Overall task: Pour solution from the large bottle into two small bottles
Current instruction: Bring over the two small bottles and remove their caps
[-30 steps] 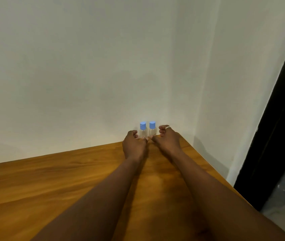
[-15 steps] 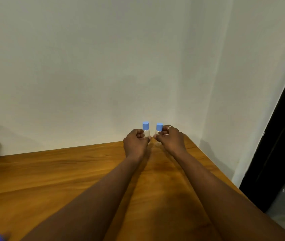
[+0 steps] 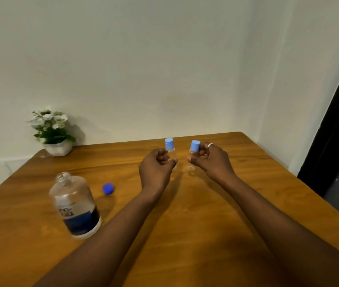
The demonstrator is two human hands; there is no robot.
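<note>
The left hand (image 3: 156, 166) and right hand (image 3: 210, 160) grip the capped small bottles (image 3: 170, 148) — a stray left forearm (image 3: 110, 235) could topple the open large bottle (image 3: 75, 206), spilling solution.

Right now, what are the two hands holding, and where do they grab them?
The left hand holds the left small bottle by its clear body. The right hand holds the right small bottle the same way.
</note>
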